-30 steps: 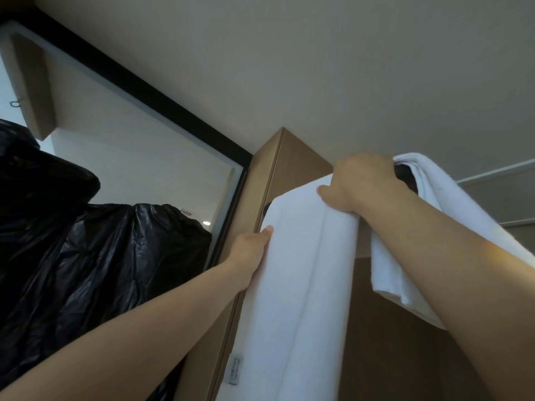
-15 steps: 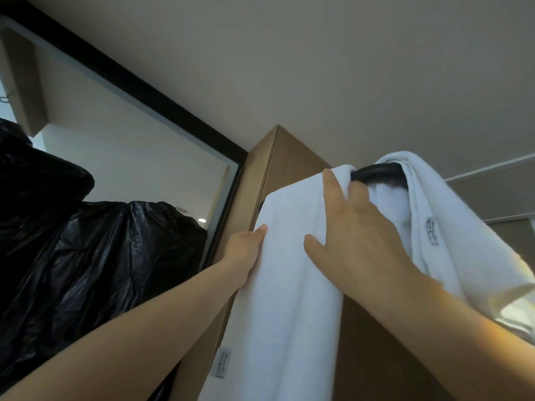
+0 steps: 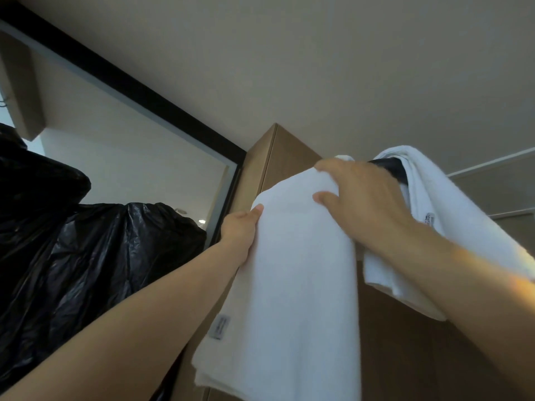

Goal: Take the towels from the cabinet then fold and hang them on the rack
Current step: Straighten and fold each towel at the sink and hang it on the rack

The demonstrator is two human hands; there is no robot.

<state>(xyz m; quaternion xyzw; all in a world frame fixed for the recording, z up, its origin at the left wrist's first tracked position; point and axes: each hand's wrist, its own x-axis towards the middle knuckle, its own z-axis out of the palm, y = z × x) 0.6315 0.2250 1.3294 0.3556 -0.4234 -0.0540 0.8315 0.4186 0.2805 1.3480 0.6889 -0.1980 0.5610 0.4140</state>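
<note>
Overhead, the towel (image 3: pixel 295 270) hangs lengthwise, straight down, draped over the rack (image 3: pixel 388 164).

Open air runs from the rack (image 3: pixel 388 166) up to the ceiling (image 3: pixel 347 68), leaving room above the bar. Only a short bare stretch of bar shows between the left towel (image 3: pixel 289 270) and the right towel (image 3: pixel 469 227), and the right hand (image 3: pixel 362 204), gripping the left towel's top, crowds it. A wooden cabinet (image 3: pixel 285 151) stands close behind. The left hand (image 3: pixel 240 227) holds that towel's left edge, in the gap beside a bulky black bag (image 3: pixel 86 256).
</note>
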